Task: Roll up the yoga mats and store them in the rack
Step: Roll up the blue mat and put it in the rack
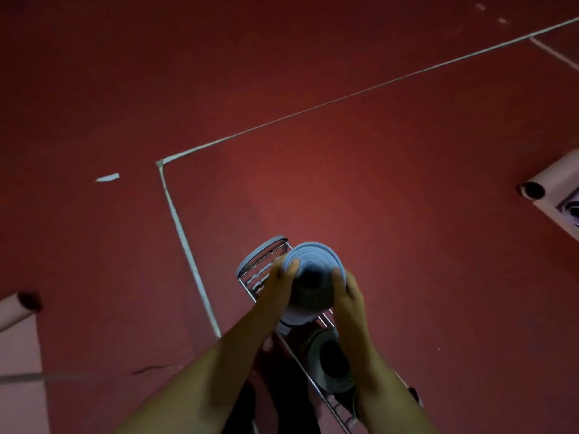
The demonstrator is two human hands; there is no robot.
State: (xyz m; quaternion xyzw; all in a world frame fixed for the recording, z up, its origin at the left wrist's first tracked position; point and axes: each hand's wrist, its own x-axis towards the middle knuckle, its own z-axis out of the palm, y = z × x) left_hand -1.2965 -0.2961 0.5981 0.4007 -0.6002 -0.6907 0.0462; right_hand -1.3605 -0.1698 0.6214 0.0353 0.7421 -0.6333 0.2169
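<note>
A rolled blue-grey yoga mat (pixel 313 261) stands upright on end, seen from above over the wire rack (pixel 260 274). My left hand (pixel 279 286) grips its left side and my right hand (pixel 347 296) grips its right side. A second rolled mat (pixel 329 358), darker, sits in the rack nearer to me, partly hidden by my right forearm. The rack's far end has a rounded grey frame (pixel 250 255). The lower part of the held mat is hidden by my hands.
The floor is red with white tape lines (pixel 185 245) forming a corner left of the rack. A partly rolled pale mat (pixel 18 311) lies at the left edge; another rolled white mat (pixel 545 183) lies at the right edge.
</note>
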